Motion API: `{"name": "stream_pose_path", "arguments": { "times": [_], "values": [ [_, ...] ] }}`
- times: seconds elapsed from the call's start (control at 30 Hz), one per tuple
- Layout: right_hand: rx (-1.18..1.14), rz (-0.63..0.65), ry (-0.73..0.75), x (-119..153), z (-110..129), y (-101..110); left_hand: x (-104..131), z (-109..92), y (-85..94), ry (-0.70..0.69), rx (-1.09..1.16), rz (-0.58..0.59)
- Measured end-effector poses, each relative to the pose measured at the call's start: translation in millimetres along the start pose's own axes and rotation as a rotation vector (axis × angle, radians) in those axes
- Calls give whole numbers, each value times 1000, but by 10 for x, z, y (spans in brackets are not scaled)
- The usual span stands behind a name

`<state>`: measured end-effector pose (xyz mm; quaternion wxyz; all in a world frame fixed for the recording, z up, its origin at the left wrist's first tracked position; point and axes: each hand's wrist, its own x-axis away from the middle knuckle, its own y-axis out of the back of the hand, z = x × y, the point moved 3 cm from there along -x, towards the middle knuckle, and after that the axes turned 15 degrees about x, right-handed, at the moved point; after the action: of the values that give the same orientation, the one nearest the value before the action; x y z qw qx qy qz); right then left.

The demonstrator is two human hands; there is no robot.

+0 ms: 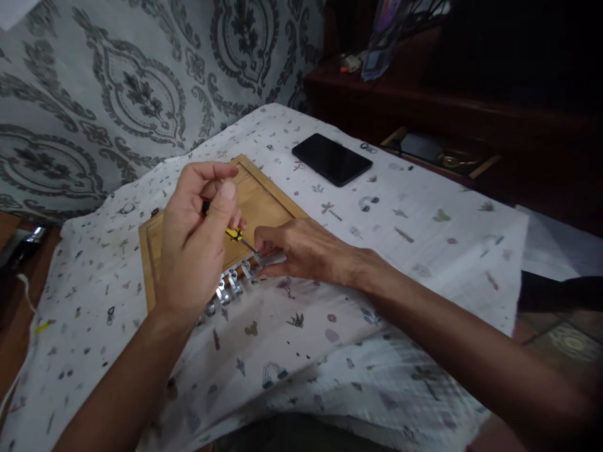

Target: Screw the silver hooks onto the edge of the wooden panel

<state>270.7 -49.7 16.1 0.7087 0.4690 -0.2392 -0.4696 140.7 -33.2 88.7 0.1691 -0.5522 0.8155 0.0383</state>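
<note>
My left hand (191, 242) is closed around a screwdriver (234, 235) with a yellow and black handle, most of which the fingers hide. The screwdriver's thin shaft points down and right, its tip at the near edge of a wooden board (259, 201) with a raised frame. Along that edge runs a row of shiny metal clips (234, 284). Beside the tip, my right hand (311, 251) pinches the clip at the row's right end, and its fingers partly cover it.
A printed white cloth (301, 326) covers the surface under the board. Farther back lies a black phone (332, 159). An open drawer (438, 154) with small items stands at the right, and a patterned grey fabric (136, 88) rises behind.
</note>
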Motion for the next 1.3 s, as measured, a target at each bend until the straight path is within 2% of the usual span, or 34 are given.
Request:
{"name": "stream_pose_path", "arguments": {
  "times": [0.1, 0.2, 0.27, 0.37, 0.43, 0.5, 0.57, 0.67, 0.87, 0.93, 1.0, 1.07, 1.2, 1.23, 1.3],
  "values": [
    [-6, -11, 10, -1, -9, -9, -41, 67, -97, -48, 134, -132],
    [-25, -11, 24, -1, -14, -15, -134, 91, -105, -38, 184, -103],
    [-25, -9, 24, -1, -14, -12, -195, 86, -74, -3, 191, 6],
    [-20, -3, 20, 2, -9, -2, -240, 75, -46, 117, 183, 262],
    [-29, 9, 16, 2, -6, 2, -239, 65, -45, 184, 186, 386],
    [-34, 7, 13, 2, -8, 4, -227, 58, -53, 209, 194, 443],
    [-37, -3, 21, 1, -11, 1, -212, 59, -60, 198, 195, 452],
    [-43, -12, 29, -1, -20, -13, -200, 71, -43, 151, 164, 380],
    [-4, -29, 17, 2, -19, -14, -192, 110, 57, 49, 192, -9],
    [-1, -31, 13, 4, -12, -3, -177, 130, 54, 49, 220, -64],
    [-5, -21, 11, 6, -6, 4, -168, 135, 37, 29, 234, -64],
    [-13, -10, 15, 5, -4, 3, -176, 125, 9, 24, 237, 13],
    [-29, -16, 34, -3, -10, -6, -225, 98, -44, 158, 228, 391],
    [-33, -19, 39, -5, -12, -7, -237, 95, -39, 196, 217, 454],
    [-33, -18, 35, -6, -14, -7, -257, 94, -11, 234, 182, 480]
  ]
}}
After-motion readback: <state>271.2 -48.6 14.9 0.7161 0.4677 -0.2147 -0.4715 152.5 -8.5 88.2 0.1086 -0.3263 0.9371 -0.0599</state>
